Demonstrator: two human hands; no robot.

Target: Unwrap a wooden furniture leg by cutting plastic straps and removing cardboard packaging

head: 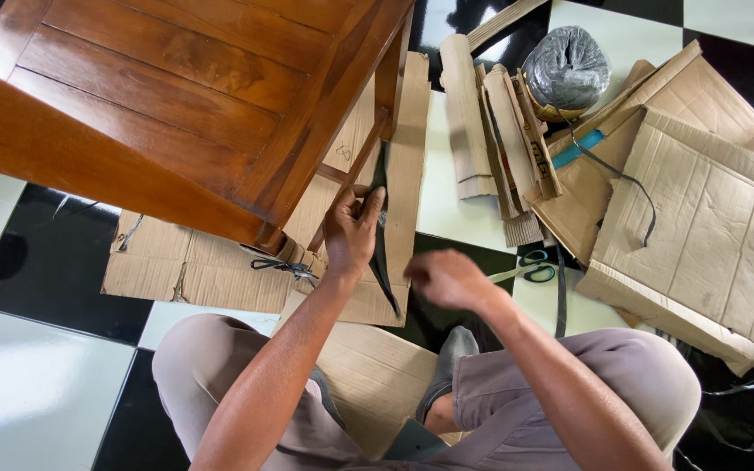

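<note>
A long black plastic strap [383, 253] runs lengthwise down a brown cardboard strip [406, 166] beside the wooden chair leg [387, 74]. Left hand [353, 228] fingers pinch its upper end; right hand [448, 279], loosely curled and blurred, hovers nearer its lower end.

Black strap [381, 253]: thin, dark, runs downward from under the left fingertips, over cardboard strip [405, 174] flat beneath them.

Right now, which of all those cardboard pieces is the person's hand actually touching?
The tall narrow cardboard strip leaning by the wooden table leg; the left hand presses a dark strap against it. The others lie untouched farther right.
</note>
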